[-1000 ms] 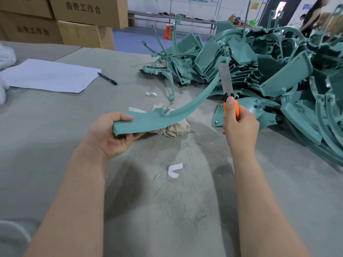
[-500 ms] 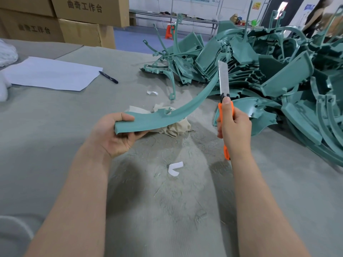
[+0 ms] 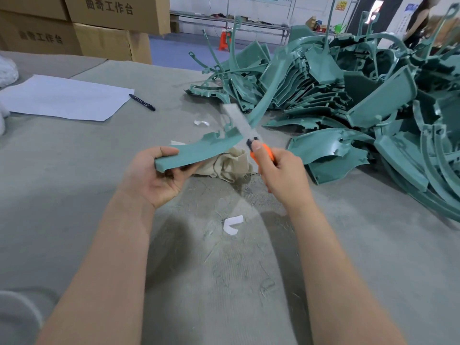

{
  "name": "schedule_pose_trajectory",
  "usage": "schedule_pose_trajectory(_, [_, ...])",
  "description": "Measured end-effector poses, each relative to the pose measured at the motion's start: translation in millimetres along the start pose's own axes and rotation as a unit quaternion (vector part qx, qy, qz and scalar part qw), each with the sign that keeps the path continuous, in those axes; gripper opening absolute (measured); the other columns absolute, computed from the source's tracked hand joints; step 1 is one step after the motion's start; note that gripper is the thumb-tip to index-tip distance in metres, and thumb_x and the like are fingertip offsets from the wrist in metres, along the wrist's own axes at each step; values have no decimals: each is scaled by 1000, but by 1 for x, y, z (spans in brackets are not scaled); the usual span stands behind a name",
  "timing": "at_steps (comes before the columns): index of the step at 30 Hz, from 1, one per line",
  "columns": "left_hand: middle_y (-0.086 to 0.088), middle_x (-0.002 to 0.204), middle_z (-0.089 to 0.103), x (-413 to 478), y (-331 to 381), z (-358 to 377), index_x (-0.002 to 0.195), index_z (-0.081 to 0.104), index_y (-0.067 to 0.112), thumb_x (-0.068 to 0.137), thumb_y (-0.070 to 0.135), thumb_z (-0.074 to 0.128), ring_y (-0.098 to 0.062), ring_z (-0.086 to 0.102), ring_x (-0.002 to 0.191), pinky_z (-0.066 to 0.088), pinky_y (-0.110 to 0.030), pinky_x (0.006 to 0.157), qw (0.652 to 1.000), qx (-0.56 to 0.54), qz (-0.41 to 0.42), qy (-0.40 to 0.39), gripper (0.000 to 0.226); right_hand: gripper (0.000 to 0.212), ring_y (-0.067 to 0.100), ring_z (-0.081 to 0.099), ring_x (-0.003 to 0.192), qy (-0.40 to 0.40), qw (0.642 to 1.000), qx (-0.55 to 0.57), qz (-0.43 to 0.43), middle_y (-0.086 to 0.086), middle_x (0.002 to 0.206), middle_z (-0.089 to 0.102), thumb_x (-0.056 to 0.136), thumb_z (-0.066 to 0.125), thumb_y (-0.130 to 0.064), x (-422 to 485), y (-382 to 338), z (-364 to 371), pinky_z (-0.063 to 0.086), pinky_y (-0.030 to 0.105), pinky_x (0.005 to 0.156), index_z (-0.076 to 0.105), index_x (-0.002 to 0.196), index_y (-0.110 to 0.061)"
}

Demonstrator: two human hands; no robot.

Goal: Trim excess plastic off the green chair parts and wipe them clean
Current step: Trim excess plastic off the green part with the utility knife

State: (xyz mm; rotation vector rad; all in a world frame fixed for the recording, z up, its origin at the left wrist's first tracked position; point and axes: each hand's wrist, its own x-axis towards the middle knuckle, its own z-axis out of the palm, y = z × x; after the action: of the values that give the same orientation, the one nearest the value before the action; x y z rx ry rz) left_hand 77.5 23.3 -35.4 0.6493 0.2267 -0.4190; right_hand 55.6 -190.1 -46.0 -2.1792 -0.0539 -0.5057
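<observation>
My left hand (image 3: 154, 175) grips the near end of a long curved green chair part (image 3: 199, 151), which arcs up and away to the right. My right hand (image 3: 283, 175) holds an orange utility knife (image 3: 263, 151) with its thumb on the slider. The long blade (image 3: 239, 122) is blurred and lies across the part's middle, tip pointing up and left. A beige cloth (image 3: 229, 165) lies crumpled on the table just under the part.
A big heap of green chair parts (image 3: 361, 100) fills the table's right side. A white paper sheet (image 3: 64, 98) and a black pen (image 3: 142, 102) lie at the left. Cardboard boxes (image 3: 109, 26) stand behind. White scraps (image 3: 232, 224) and green shavings litter the grey felt table (image 3: 74, 183).
My right hand has swung the knife left, so the blade went from upright beside the part to lying tilted across its middle. My left hand has kept its grip, with the part turned slightly.
</observation>
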Motion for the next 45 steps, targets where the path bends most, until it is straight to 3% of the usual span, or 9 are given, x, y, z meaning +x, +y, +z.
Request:
schedule_pose_trajectory(5, [-23, 106, 68, 3, -5, 3, 91, 55, 0, 81, 0, 46, -40, 71, 81, 41, -11, 35, 998, -55, 14, 6, 13, 63, 21, 38, 48, -46, 999, -3, -11, 6, 52, 41, 93, 44, -59, -4, -10, 12, 44, 47, 52, 39, 62, -4])
schedule_pose_trajectory(11, [-21, 88, 70, 7, -10, 9, 89, 54, 1, 91, 5, 44, -34, 72, 70, 42, -12, 35, 996, -83, 35, 6, 11, 63, 19, 38, 47, -70, 997, 18, -14, 4, 50, 41, 94, 46, -56, -5, -13, 14, 42, 45, 49, 44, 59, -4])
schedule_pose_trajectory(13, [-16, 77, 66, 9, -13, 11, 80, 55, 1, 94, 8, 43, -25, 68, 58, 50, -15, 43, 993, -110, 52, 11, 19, 57, 16, 38, 46, -111, 992, -33, -50, -2, 49, 42, 93, 46, -57, -10, -20, 24, 36, 37, 48, 42, 54, -15])
schedule_pose_trajectory(16, [-17, 84, 69, 9, -17, 12, 74, 57, 2, 86, 3, 45, -31, 71, 75, 60, -35, 67, 986, -137, 90, -7, 17, 64, 14, 34, 47, -158, 979, -81, -100, 1, 51, 38, 92, 44, -62, -17, -27, 40, 30, 36, 49, 41, 58, -7])
schedule_pose_trajectory(19, [-16, 74, 71, 6, -14, 12, 83, 56, 2, 90, 5, 44, -29, 71, 66, 59, -29, 55, 989, -117, 94, -12, 15, 66, 14, 38, 48, -171, 980, -41, -95, 6, 53, 45, 89, 43, -64, -17, -29, 38, 37, 37, 50, 49, 63, -4])
schedule_pose_trajectory(24, [-22, 111, 67, 10, -15, 13, 95, 50, 5, 92, 5, 44, -34, 72, 77, 47, -13, 41, 988, -141, 64, -9, 7, 55, 18, 39, 51, -25, 996, 77, 32, 2, 54, 43, 94, 45, -57, -5, -17, 15, 37, 38, 51, 65, 66, -13])
schedule_pose_trajectory(29, [-23, 111, 67, 6, -20, 19, 61, 58, 1, 90, 2, 45, -38, 72, 82, 48, -13, 41, 988, -142, 46, -30, 32, 72, 27, 51, 55, 54, 994, 12, 91, 10, 59, 54, 93, 40, -63, 1, -3, 9, 53, 50, 65, 58, 78, 5])
schedule_pose_trajectory(35, [-25, 104, 68, 3, -21, 20, 73, 51, 5, 91, 2, 44, -37, 71, 84, 46, -11, 41, 986, -160, 37, -39, 19, 63, 19, 43, 49, 45, 996, 30, 72, 6, 55, 44, 89, 37, -66, -2, -7, 12, 50, 49, 55, 43, 62, -9])
schedule_pose_trajectory(45, [-25, 109, 67, 4, -19, 17, 111, 44, 6, 90, 1, 43, -37, 71, 89, 46, -12, 41, 978, -200, 49, -44, 21, 72, 19, 39, 49, -9, 998, 41, 42, 6, 53, 40, 89, 37, -67, -5, -13, 20, 47, 49, 54, 43, 67, 2])
